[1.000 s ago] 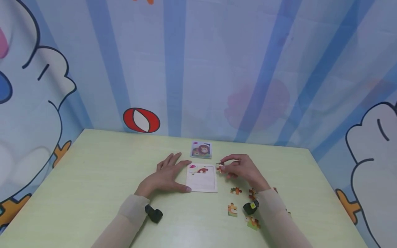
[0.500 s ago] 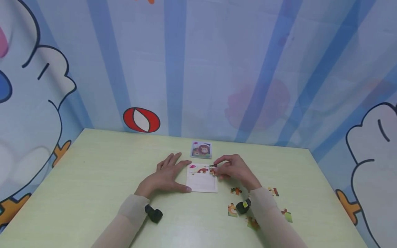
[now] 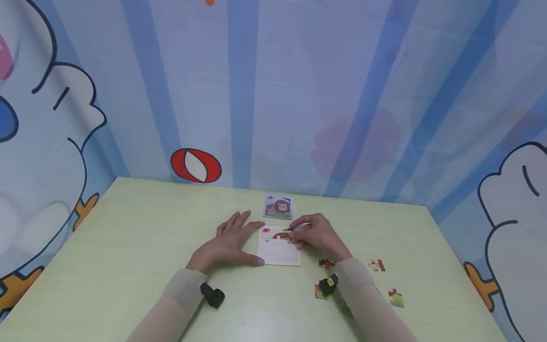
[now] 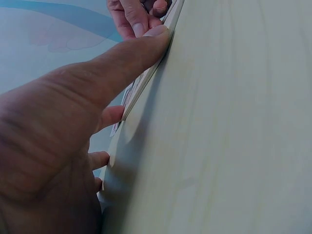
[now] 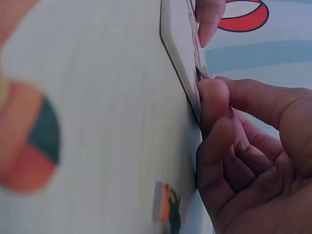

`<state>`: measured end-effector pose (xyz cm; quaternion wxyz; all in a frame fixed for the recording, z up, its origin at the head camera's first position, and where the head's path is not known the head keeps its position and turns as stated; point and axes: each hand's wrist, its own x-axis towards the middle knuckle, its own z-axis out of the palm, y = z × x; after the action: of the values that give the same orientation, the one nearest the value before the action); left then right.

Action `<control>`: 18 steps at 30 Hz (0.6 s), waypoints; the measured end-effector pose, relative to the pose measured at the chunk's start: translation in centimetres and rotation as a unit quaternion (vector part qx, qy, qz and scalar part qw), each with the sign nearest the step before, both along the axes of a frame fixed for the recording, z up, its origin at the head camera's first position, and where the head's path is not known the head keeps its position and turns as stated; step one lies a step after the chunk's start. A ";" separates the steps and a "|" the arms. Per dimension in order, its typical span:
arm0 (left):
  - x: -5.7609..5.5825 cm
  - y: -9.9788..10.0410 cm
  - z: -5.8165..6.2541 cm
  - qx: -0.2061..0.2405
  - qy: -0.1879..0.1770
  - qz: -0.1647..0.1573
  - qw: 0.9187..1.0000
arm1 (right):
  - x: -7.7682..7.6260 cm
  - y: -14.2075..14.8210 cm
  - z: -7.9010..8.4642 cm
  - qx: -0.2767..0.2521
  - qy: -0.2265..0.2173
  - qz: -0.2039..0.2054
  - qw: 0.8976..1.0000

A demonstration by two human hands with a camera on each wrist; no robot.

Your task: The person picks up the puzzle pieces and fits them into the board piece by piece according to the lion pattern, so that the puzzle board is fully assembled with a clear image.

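A white puzzle board (image 3: 278, 253) lies on the table with a few pieces fitted along its far edge, among them a pink mark and part of a reddish-brown mane. My left hand (image 3: 226, 244) has its fingers spread, with thumb and index finger touching the board's two left corners. At the far right corner of the board, my right hand (image 3: 318, 235) pinches a puzzle piece (image 3: 288, 230) between thumb and fingertips. Fingers cover most of that piece; in the right wrist view the piece's edge (image 5: 204, 72) shows tilted above the board.
Behind the board lies a lion picture card (image 3: 278, 207). Loose puzzle pieces lie at the right, such as a piece (image 3: 377, 265) and a green-edged piece (image 3: 396, 298); others are partly under the right forearm. A printed curtain (image 3: 282, 95) hangs behind the table (image 3: 128, 266).
My right hand has moved left with the puzzle piece, from beside the board onto its far right corner. The left hand has stayed in place.
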<state>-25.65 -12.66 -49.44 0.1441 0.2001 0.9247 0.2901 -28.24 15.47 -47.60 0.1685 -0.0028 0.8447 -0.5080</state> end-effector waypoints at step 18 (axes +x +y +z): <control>-0.2 -0.1 -0.7 0.013 0.000 0.004 1.000 | -0.2 -0.6 0.2 0.076 0.029 0.021 0.996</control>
<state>-25.87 -12.71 -50.14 0.1403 0.1983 0.9218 0.3022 -28.40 14.91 -47.41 0.1541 -0.0224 0.8852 -0.4384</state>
